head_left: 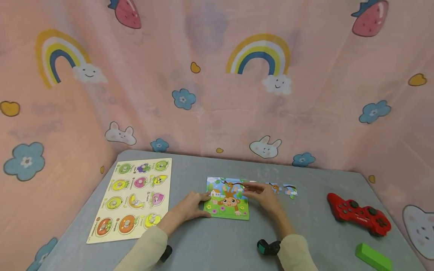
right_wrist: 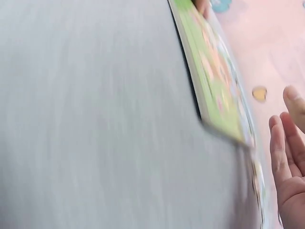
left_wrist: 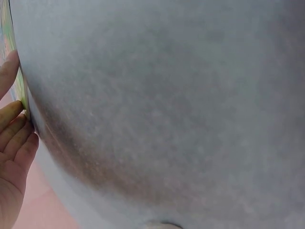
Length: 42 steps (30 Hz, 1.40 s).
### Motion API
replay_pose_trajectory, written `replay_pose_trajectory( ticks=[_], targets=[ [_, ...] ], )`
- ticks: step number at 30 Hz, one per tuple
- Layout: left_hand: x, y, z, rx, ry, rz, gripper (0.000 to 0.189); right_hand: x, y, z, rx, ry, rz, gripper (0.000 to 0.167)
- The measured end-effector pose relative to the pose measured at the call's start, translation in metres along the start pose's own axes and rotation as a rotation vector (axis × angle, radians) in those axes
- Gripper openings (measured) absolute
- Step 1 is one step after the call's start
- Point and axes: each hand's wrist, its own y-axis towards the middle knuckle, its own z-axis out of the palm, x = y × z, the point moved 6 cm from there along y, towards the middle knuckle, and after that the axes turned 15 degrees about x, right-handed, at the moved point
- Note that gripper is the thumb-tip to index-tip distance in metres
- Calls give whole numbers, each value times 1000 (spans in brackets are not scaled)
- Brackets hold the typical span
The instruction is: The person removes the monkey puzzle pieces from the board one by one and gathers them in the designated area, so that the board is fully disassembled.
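Note:
A jigsaw puzzle [head_left: 226, 210] with a monkey picture lies on the grey table in the head view. My left hand [head_left: 192, 205] rests at its left edge, thumb near the lower corner and a finger reaching onto the picture. The left wrist view shows that hand's fingertips [left_wrist: 17, 104] against the board's side. Over the right edge of the puzzle is my right hand [head_left: 266, 195], fingers extended. In the right wrist view its fingers [right_wrist: 279, 148] are straight and spread from the thumb, holding nothing. Loose puzzle pieces [head_left: 290, 190] lie just beyond this hand, partly hidden by it.
A fruit peg board [head_left: 140, 194] lies to the left. A red game controller [head_left: 359, 213] and a green block [head_left: 373, 256] are on the right side of the grey table [head_left: 312, 218]. A pink patterned curtain [head_left: 210, 124] hangs behind the table.

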Motion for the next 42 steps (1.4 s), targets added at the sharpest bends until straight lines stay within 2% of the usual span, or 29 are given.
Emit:
replay_pose_trajectory(
  ticks=[8, 12, 17, 21, 27, 36, 42],
  targets=[
    [2, -2, 0, 17, 42, -22, 59, 10, 27, 49, 95, 66, 18, 40],
    [1, -2, 0, 17, 65, -16, 59, 13, 37, 64, 90, 57, 31, 40],
    [-1, 2, 1, 20, 51, 5, 58, 8, 42, 69, 47, 59, 63, 37],
    [-1, 2, 1, 16, 36, 33, 56, 5, 42, 73, 49, 86, 67, 38],
    [-1, -2, 3, 24, 119, 76, 46, 6, 43, 77, 65, 39, 32, 40],
    [-2, -9, 4, 67, 201, 167, 35, 5, 45, 76, 39, -43, 80, 33],
    [-3, -10, 4, 78, 193, 148, 34, 6, 47, 76, 48, -117, 106, 29]
  ],
)
